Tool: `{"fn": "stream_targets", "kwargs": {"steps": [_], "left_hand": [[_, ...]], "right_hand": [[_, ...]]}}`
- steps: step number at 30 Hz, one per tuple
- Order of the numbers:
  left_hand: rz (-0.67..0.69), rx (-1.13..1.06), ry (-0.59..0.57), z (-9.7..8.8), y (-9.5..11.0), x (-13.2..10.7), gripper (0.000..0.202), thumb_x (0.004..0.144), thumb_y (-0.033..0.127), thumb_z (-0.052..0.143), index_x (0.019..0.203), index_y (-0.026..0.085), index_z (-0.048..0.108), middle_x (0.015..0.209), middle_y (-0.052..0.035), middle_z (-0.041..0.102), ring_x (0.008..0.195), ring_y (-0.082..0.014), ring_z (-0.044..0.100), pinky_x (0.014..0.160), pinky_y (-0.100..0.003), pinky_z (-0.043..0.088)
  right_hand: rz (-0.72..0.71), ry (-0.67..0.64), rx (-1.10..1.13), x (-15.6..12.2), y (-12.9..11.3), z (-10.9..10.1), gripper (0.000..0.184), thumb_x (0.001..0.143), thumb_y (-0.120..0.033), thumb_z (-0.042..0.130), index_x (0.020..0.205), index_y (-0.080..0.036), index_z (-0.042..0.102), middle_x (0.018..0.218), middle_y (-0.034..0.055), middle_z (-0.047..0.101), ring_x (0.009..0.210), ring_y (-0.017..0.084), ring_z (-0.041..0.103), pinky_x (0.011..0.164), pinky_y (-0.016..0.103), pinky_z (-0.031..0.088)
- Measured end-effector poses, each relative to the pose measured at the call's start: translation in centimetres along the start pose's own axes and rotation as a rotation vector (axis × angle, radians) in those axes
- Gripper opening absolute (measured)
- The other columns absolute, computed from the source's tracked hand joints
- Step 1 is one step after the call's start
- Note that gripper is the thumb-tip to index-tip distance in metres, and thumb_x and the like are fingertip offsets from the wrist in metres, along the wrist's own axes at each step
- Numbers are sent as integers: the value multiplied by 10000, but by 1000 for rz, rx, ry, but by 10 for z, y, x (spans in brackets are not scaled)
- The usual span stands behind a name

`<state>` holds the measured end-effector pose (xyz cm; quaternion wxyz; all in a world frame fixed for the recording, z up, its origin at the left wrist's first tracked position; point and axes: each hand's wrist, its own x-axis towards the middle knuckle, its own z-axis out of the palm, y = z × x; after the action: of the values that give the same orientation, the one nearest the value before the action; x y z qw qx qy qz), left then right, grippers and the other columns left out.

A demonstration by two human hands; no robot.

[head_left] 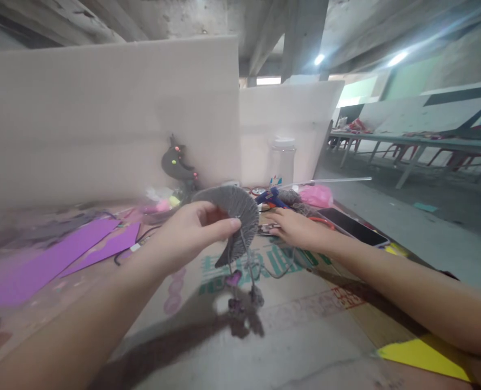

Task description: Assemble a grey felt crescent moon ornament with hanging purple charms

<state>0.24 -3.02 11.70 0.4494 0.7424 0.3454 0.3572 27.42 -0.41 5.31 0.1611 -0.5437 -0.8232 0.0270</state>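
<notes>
My left hand [208, 227] pinches a grey crescent moon [242, 208] wrapped in yarn, with the thumb on its front face. Grey strings hang from the moon, bearing a purple heart [234, 278] and small flower-like charms [255, 296] over the cardboard. My right hand [291, 228] reaches out palm down, its fingers stretched over small items at the back of the cardboard; its thumb is hidden. Just beyond those fingers lies a blue glue gun [268, 196]. Grey yarn [291, 197] is bundled beside the glue gun.
Printed cardboard [208, 346] covers the work surface. Purple sheets [62, 254] lie left, a phone [354, 226] right, a yellow piece [425, 357] front right. Behind stand white boards [110, 108], a clear jar [281, 160] and a dark crescent with pins [177, 162]. A pink bag [316, 195] sits back right.
</notes>
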Motion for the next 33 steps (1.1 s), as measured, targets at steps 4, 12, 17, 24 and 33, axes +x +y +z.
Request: {"fn": "stream_targets", "kwargs": {"steps": [4,12,17,24,33], "left_hand": [[-6,-1,-8,7,-3,0,275,792,427,710,953,204,726,931,-58,739,905,-234,680,803,-316,525],[-46,78,56,6,-16,-3,229,788,408,701,895,208,733,935,-60,753,880,-243,688,777,-326,523],[-114,49,54,16,-19,-14,290,777,430,705,955,203,722,992,-59,755,941,-244,689,827,-342,530],[-113,-127,101,26,-5,-26,275,760,398,700,938,189,712,954,-45,758,910,-238,697,801,-334,549],[-156,497,48,33,-114,15,329,819,461,589,760,147,668,751,-57,708,683,-209,635,599,-289,421]], "right_hand": [[-132,-71,332,-9,-21,-11,418,982,-347,461,1357,-173,518,1284,125,628,1112,214,620,938,355,487],[-295,-168,159,-17,-22,29,129,883,-116,553,929,-160,666,884,44,670,803,166,621,734,275,478],[-194,156,247,-11,-21,10,260,936,-220,520,1162,-138,620,1164,148,637,1100,255,575,962,426,438],[-420,-356,664,-57,-81,-20,389,973,-474,480,1122,-164,662,1065,84,708,981,195,647,874,305,494],[-295,-23,49,-42,-54,35,320,994,-342,446,893,-148,679,879,99,684,845,224,611,766,350,478]]}}
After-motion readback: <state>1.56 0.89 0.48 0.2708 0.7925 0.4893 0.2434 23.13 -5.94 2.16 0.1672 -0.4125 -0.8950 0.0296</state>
